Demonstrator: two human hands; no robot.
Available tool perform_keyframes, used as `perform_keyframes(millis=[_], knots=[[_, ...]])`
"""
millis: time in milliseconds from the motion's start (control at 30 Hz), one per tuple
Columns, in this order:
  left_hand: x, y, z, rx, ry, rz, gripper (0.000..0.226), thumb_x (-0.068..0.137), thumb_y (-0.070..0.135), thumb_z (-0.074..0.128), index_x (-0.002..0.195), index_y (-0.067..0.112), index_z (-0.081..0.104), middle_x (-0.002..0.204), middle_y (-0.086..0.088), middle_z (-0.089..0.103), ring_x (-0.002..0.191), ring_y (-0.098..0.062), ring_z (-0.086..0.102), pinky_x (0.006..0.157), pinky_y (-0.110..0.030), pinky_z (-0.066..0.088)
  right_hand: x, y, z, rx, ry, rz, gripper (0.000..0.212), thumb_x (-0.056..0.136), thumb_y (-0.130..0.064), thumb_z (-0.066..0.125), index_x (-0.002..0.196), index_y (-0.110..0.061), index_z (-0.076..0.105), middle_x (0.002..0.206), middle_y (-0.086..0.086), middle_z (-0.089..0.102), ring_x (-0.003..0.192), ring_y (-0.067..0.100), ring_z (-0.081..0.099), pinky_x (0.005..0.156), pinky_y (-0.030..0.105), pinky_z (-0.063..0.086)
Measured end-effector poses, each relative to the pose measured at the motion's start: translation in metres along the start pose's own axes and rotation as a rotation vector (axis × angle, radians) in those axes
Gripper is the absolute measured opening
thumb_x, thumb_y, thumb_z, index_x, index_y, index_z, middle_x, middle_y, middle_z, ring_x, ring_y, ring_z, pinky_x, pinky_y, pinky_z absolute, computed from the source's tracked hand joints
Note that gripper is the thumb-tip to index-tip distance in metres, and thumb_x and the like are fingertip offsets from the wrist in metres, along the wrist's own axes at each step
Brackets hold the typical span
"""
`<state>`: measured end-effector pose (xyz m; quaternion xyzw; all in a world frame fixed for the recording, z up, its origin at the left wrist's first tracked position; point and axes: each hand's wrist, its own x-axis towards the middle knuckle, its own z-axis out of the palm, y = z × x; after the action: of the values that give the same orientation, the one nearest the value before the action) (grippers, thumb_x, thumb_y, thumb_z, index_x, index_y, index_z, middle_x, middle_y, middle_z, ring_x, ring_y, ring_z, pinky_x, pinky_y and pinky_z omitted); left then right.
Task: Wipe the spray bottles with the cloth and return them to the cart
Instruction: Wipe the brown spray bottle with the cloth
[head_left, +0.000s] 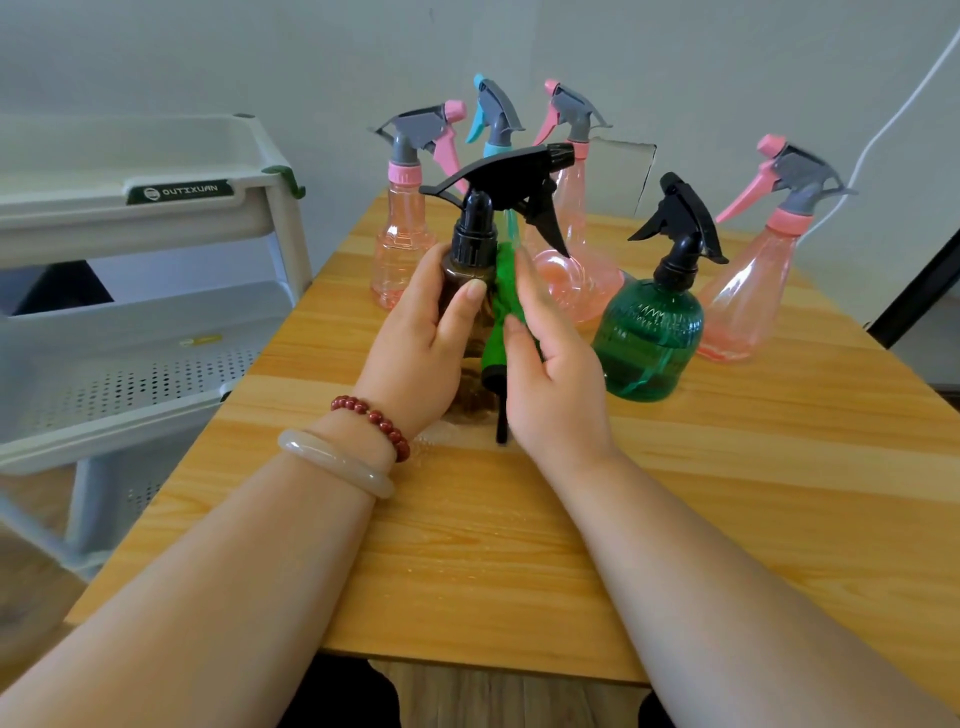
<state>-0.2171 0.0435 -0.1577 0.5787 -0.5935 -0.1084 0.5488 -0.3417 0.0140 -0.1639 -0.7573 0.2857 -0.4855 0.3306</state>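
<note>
Head view, left hand (421, 332) gripping brown spray bottle (470, 280) — right hand (550, 358) pressing green cloth (501, 306) against it

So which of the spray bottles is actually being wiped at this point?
The brown bottle with the black trigger, gripped by the left hand while the right hand presses the green cloth against it. The others stand untouched on the table.

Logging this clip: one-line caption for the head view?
Left hand holds a brown spray bottle while right hand wipes it with a green cloth.

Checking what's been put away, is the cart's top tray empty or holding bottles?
Cannot tell: the cart's top tray shows only its rim and outer wall; its inside is hidden.
</note>
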Motion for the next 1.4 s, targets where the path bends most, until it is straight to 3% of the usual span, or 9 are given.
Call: perform_keyframes(millis=[467, 633, 667, 700, 800, 900, 1000, 1167, 1400], knots=[[0.0, -0.002, 0.0, 0.054, 0.045, -0.068, 0.027, 0.091, 0.044, 0.059, 0.115, 0.042, 0.048, 0.108, 0.016, 0.049, 0.099, 0.005, 0.049, 0.084, 0.0, 0.035, -0.002, -0.003, -0.005, 0.07, -0.054, 0.116, 0.047, 0.104, -0.008, 0.041, 0.149, -0.02, 0.038, 0.154, -0.015, 0.034, 0.14, -0.009, 0.025, 0.115, 0.01, 0.021], [-0.002, 0.003, -0.002, -0.107, 0.025, -0.056, 0.038, 0.094, 0.038, 0.06, 0.128, 0.026, 0.049, 0.114, 0.012, 0.064, 0.107, -0.001, 0.061, 0.096, -0.03, 0.052, -0.007, -0.005, -0.01, 0.063, -0.012, 0.071, 0.048, 0.102, -0.002, 0.042, 0.141, -0.028, 0.036, 0.135, -0.029, 0.042, 0.131, -0.018, 0.035, 0.106, 0.003, 0.023], [-0.003, 0.005, -0.002, -0.122, 0.002, -0.055, 0.032, 0.096, 0.033, 0.058, 0.126, 0.024, 0.051, 0.111, 0.013, 0.065, 0.104, 0.002, 0.062, 0.094, -0.028, 0.053, -0.006, -0.007, -0.01, 0.059, 0.002, 0.095, 0.047, 0.102, -0.002, 0.042, 0.14, -0.029, 0.038, 0.132, -0.024, 0.051, 0.127, -0.014, 0.041, 0.096, 0.012, 0.042], [-0.004, 0.005, -0.001, -0.134, -0.012, -0.055, 0.028, 0.097, 0.03, 0.056, 0.124, 0.026, 0.051, 0.109, 0.015, 0.065, 0.102, 0.004, 0.062, 0.092, -0.024, 0.053, -0.006, -0.008, -0.01, 0.065, 0.015, 0.118, 0.044, 0.103, -0.002, 0.042, 0.139, -0.028, 0.044, 0.125, -0.011, 0.062, 0.122, -0.002, 0.046, 0.098, 0.032, 0.034], [-0.005, 0.006, -0.001, -0.094, -0.034, -0.037, 0.02, 0.101, 0.029, 0.05, 0.117, 0.041, 0.049, 0.108, 0.02, 0.059, 0.1, 0.01, 0.057, 0.084, -0.005, 0.044, -0.009, -0.009, -0.012, 0.051, 0.031, 0.082, 0.028, 0.102, -0.002, 0.043, 0.123, -0.002, 0.062, 0.108, 0.03, 0.059, 0.103, 0.035, 0.052, 0.085, 0.04, 0.04], [-0.004, 0.005, 0.0, -0.082, -0.05, -0.051, 0.023, 0.098, 0.034, 0.052, 0.121, 0.034, 0.051, 0.12, 0.01, 0.05, 0.106, 0.007, 0.05, 0.086, -0.001, 0.039, -0.01, -0.011, -0.012, -0.02, 0.003, 0.099, 0.031, 0.103, -0.007, 0.043, 0.13, -0.004, 0.058, 0.101, 0.007, 0.066, 0.085, 0.011, 0.06, 0.067, 0.012, 0.042], [-0.003, 0.006, 0.001, -0.097, 0.009, -0.057, 0.029, 0.094, 0.036, 0.059, 0.122, 0.033, 0.05, 0.115, 0.011, 0.059, 0.105, 0.001, 0.058, 0.094, -0.017, 0.048, -0.002, -0.013, -0.018, -0.053, -0.017, 0.216, 0.021, 0.103, -0.008, 0.044, 0.097, -0.021, 0.06, 0.083, -0.018, 0.047, 0.06, -0.007, 0.048, 0.055, 0.006, 0.036], [-0.003, 0.007, -0.001, -0.17, 0.015, -0.07, 0.031, 0.096, 0.029, 0.059, 0.124, 0.022, 0.049, 0.114, 0.009, 0.065, 0.109, -0.001, 0.062, 0.095, -0.028, 0.053, 0.011, -0.02, -0.037, -0.108, -0.178, 0.269, 0.042, 0.104, -0.017, 0.045, 0.143, -0.032, 0.05, 0.141, -0.017, 0.053, 0.127, -0.004, 0.045, 0.096, 0.004, 0.033], [-0.009, 0.017, 0.01, -0.088, -0.067, 0.002, 0.021, 0.1, 0.032, 0.051, 0.118, 0.041, 0.043, 0.112, 0.018, 0.052, 0.099, 0.018, 0.05, 0.084, -0.001, 0.039, 0.004, -0.013, -0.053, -0.008, -0.154, 0.134, 0.046, 0.103, -0.011, 0.046, 0.146, -0.025, 0.043, 0.147, -0.019, 0.046, 0.136, -0.01, 0.035, 0.114, 0.016, 0.029]])
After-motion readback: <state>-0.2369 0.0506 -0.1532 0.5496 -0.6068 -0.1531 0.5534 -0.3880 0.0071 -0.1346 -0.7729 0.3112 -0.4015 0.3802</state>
